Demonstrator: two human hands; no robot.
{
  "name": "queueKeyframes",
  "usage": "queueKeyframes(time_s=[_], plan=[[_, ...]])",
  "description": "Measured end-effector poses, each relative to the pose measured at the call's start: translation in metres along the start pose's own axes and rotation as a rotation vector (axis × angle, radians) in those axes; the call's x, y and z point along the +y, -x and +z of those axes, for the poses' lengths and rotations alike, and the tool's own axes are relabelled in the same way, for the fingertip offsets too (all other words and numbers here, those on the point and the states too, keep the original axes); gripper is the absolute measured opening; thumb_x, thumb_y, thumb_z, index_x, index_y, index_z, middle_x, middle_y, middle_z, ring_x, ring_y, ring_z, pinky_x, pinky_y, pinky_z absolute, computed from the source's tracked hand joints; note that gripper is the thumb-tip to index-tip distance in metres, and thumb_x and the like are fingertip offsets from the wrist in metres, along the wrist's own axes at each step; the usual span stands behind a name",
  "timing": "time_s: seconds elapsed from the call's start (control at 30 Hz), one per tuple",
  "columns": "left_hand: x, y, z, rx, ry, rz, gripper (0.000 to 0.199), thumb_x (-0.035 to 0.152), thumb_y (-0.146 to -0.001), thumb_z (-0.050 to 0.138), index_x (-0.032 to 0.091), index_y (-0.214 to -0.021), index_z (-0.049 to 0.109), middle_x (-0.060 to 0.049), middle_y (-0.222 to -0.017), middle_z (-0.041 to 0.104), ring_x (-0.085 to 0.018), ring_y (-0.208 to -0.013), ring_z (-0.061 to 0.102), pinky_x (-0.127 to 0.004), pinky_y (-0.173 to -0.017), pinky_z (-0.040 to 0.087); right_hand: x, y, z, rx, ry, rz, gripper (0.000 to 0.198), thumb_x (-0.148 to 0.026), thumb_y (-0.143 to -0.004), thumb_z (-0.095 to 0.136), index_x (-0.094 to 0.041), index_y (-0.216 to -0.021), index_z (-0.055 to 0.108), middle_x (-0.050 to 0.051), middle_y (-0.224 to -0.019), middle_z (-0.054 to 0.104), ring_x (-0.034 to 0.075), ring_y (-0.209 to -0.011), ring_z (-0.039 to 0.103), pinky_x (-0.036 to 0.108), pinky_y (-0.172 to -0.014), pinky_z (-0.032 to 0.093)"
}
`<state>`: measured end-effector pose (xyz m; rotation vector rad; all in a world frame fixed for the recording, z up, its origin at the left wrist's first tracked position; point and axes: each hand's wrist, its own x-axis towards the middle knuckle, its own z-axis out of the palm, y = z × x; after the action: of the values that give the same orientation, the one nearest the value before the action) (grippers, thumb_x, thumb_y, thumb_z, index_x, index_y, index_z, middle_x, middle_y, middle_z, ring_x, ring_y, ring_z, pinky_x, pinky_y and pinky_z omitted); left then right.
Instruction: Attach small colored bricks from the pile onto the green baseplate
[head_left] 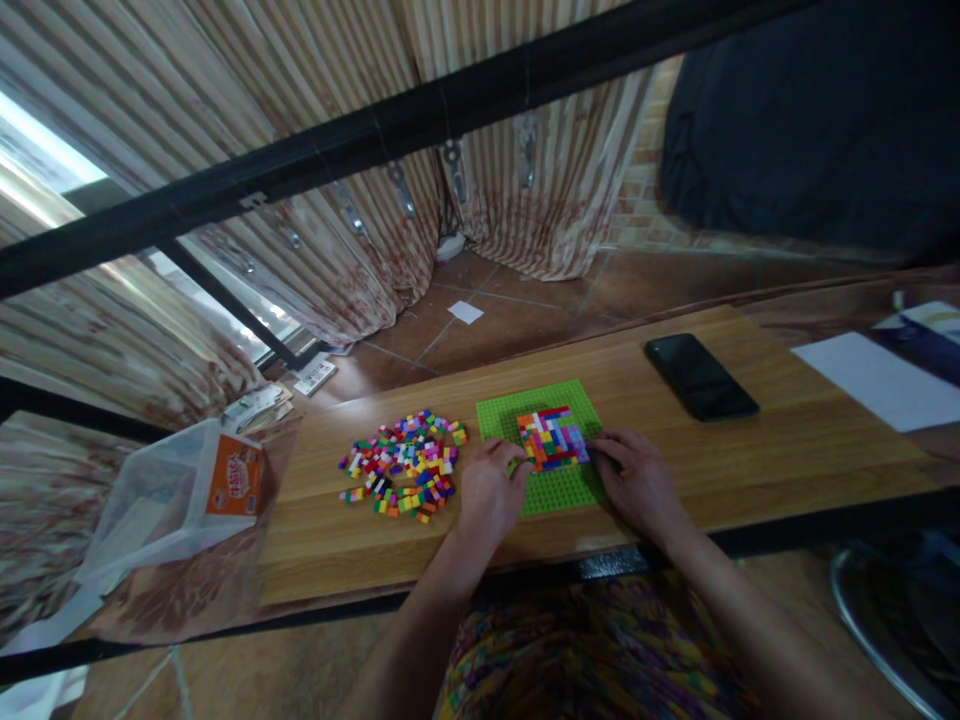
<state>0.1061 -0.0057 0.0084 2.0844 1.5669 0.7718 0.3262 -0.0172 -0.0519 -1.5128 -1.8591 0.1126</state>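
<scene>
Both hands point(491, 490) point(637, 482) rest on green plate point(559, 490), grips unclear; small block patch point(553, 438) done, loose pile point(401, 462) left of centre remains.

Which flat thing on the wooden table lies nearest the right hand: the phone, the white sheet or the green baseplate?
The green baseplate: the right hand rests on its edge, while the black phone and white sheet lie apart, farther right.

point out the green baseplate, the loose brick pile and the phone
green baseplate point(501, 412), head view, bare upper left corner
loose brick pile point(405, 465), head view, middle of the heap
phone point(701, 375), head view, centre of the dark screen
</scene>
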Motion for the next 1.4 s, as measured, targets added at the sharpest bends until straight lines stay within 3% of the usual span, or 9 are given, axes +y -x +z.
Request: queueKeyframes(time_s=[0.37, 0.73, 0.93, 1.17, 1.4], plan=[[0.001, 0.004, 0.005, -0.019, 0.156, -0.116, 0.010, 0.016, -0.080, 0.061, 0.019, -0.073, 0.067, -0.001, -0.077, 0.065, -0.013, -0.073, 0.060, -0.025, -0.069, 0.043, -0.002, -0.001, -0.002, -0.005, -0.017, 0.014, 0.022, -0.024, -0.088, 0.050, -0.022, -0.091, 0.072, 0.008, -0.094, 0.067, 0.024, -0.089, 0.061, 0.041, -0.079, 0.050], [-0.001, 0.001, 0.009, -0.030, 0.138, -0.159, 0.028, 0.029, -0.087, 0.052, 0.017, -0.064, 0.063, 0.000, -0.064, 0.058, -0.011, -0.060, 0.053, -0.023, -0.058, 0.035, 0.001, 0.001, 0.001, -0.010, -0.011, 0.021, 0.022, -0.023, -0.088, 0.050, -0.021, -0.090, 0.072, 0.008, -0.095, 0.067, 0.023, -0.089, 0.060, 0.040, -0.078, 0.049], [0.000, -0.003, 0.008, -0.021, 0.145, -0.198, 0.028, 0.033, -0.085, 0.056, 0.017, -0.063, 0.064, 0.002, -0.059, 0.056, -0.010, -0.057, 0.050, -0.022, -0.054, 0.032, 0.002, 0.001, 0.001, -0.016, -0.026, 0.022, 0.022, -0.023, -0.087, 0.050, -0.021, -0.091, 0.072, 0.008, -0.095, 0.067, 0.023, -0.088, 0.060, 0.040, -0.079, 0.049], [0.001, -0.002, 0.010, 0.007, 0.132, -0.198, 0.023, 0.030, -0.084, 0.058, 0.018, -0.066, 0.066, 0.000, -0.066, 0.062, -0.012, -0.061, 0.054, -0.023, -0.058, 0.036, 0.002, 0.001, 0.000, -0.008, 0.015, -0.006, 0.023, -0.024, -0.088, 0.050, -0.021, -0.091, 0.072, 0.008, -0.095, 0.067, 0.023, -0.088, 0.060, 0.039, -0.079, 0.049], [-0.001, -0.002, 0.012, -0.013, 0.107, -0.188, 0.030, 0.030, -0.084, 0.056, 0.018, -0.057, 0.059, 0.002, -0.059, 0.053, -0.011, -0.056, 0.048, -0.023, -0.054, 0.030, 0.006, 0.002, 0.002, -0.003, 0.010, -0.011, 0.022, -0.024, -0.087, 0.050, -0.021, -0.092, 0.072, 0.009, -0.095, 0.067, 0.024, -0.088, 0.061, 0.041, -0.079, 0.050]])
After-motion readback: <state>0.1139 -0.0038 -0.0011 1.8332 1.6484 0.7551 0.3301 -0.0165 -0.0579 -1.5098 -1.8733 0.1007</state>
